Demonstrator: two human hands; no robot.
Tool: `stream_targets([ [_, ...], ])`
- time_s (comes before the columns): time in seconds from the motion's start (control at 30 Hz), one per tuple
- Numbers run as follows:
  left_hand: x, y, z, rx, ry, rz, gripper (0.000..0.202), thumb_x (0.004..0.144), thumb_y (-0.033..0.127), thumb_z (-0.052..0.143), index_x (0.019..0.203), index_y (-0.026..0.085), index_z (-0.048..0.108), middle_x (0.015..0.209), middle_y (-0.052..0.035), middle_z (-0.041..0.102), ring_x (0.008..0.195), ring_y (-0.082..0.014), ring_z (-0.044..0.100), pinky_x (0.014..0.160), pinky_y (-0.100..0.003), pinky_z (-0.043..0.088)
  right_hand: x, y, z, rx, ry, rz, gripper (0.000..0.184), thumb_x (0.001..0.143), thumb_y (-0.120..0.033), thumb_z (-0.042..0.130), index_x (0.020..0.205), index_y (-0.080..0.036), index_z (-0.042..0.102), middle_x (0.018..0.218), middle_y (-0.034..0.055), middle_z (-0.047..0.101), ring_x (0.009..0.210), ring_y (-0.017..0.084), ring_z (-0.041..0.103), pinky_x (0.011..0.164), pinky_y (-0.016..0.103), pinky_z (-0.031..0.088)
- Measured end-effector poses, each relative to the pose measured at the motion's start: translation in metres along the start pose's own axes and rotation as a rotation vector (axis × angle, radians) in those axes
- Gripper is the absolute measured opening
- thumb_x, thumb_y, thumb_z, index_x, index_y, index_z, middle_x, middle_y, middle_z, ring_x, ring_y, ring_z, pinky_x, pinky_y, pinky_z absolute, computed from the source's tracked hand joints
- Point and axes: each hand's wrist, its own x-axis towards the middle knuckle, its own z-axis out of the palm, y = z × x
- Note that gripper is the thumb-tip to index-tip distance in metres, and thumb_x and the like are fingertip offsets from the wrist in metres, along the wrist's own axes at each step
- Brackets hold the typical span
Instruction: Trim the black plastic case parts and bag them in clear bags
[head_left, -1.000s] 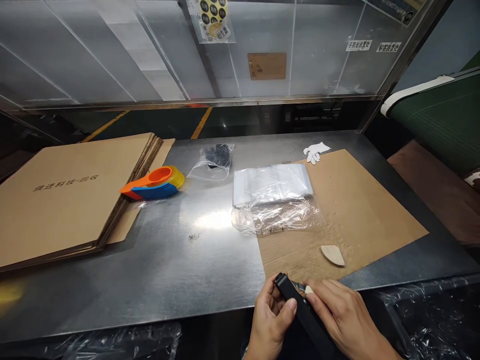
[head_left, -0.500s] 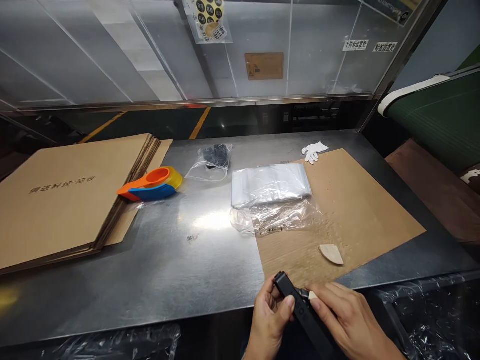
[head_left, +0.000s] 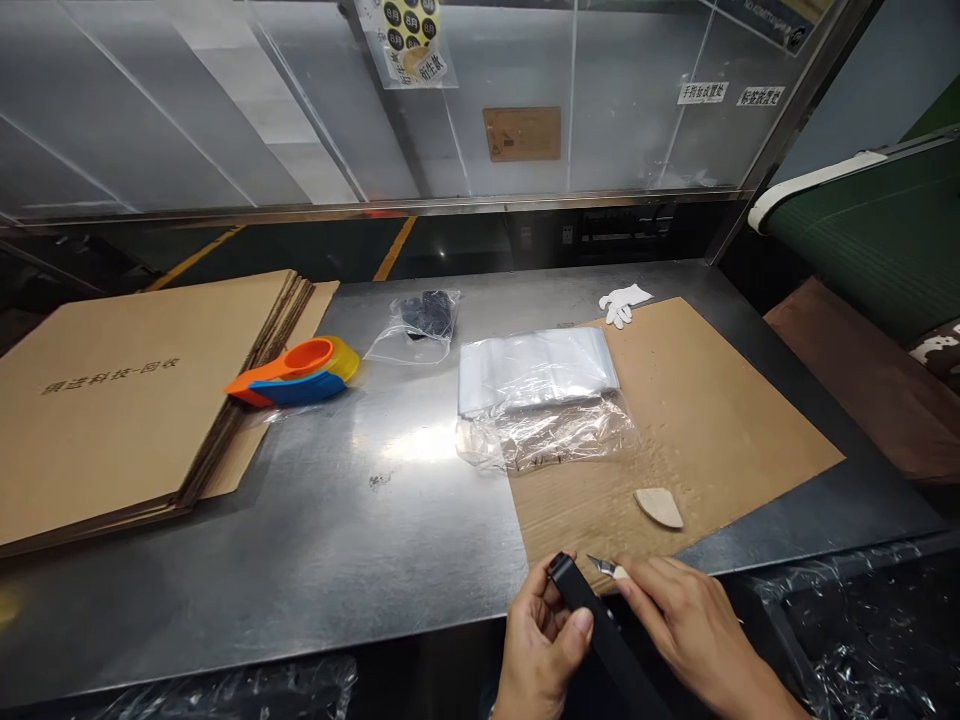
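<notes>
At the table's front edge, my left hand (head_left: 541,640) is closed around a long black plastic part (head_left: 600,625), tilted with its upper end pointing away from me. My right hand (head_left: 686,615) pinches a craft knife (head_left: 604,567) with a pale handle. Its pointed metal blade lies just right of the black part's upper end, with a small gap between them. Beyond my hands, a wedge-shaped beige piece (head_left: 660,507) rests on a cardboard sheet (head_left: 739,430), with small crumbs scattered about it.
A stack of clear plastic bags (head_left: 540,370) overlaps the cardboard. To its left lie an orange, blue and yellow tape dispenser (head_left: 300,372), a bagged black item (head_left: 427,315) and flattened cartons (head_left: 135,400). A white glove (head_left: 624,303) lies behind. Black bins (head_left: 855,610) flank the front edge.
The knife blade has come away from the black part, which has rolled slightly in my left hand. The whole view has shifted a little.
</notes>
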Motion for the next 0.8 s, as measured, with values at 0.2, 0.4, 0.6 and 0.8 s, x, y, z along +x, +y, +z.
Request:
stream_targets([
  [0.2,0.01,-0.005,-0.003,-0.048,0.036,-0.005,0.063,0.063,0.038,0.074,0.116,0.02,0.045,0.063,0.0026,0.057,0.052,-0.0098,0.052,0.048,-0.018,0.044,0.009,0.03,0.01,0.065,0.083,0.124,0.032,0.097,-0.036,0.029,0.105,-0.024,0.058,0.099,0.0031,0.066,0.089,0.02,0.063,0.07,0.027,0.049],
  [0.4,0.031,-0.017,-0.007,-0.302,0.187,-0.3,0.04,0.073,0.033,0.068,0.102,0.012,0.049,0.085,-0.0094,0.067,0.063,-0.0159,0.064,0.053,-0.024,0.054,0.037,0.106,-0.007,-0.418,0.177,0.432,0.032,0.095,-0.033,0.029,0.109,-0.021,0.056,0.093,0.009,0.065,0.081,0.027,0.063,0.061,0.035,0.049],
  [0.6,0.046,-0.035,-0.014,-0.601,0.149,-0.684,0.04,0.083,0.043,0.051,0.081,0.003,0.054,0.06,-0.0191,0.066,0.054,-0.0232,0.066,0.053,-0.026,0.055,0.068,0.13,-0.019,-0.518,0.307,0.414,0.028,0.089,-0.018,0.035,0.099,-0.007,0.059,0.085,0.0201,0.055,0.084,0.037,0.053,0.065,0.046,0.042],
  [0.8,0.061,-0.058,-0.028,-0.776,-0.108,-0.734,0.04,0.081,0.034,0.057,0.086,-0.006,0.059,0.083,-0.0249,0.069,0.081,-0.0295,0.067,0.075,-0.031,0.053,0.1,0.064,-0.005,-0.299,0.13,-0.044,0.023,0.094,-0.021,0.036,0.091,-0.02,0.058,0.085,0.0053,0.058,0.083,0.018,0.054,0.074,0.026,0.044],
])
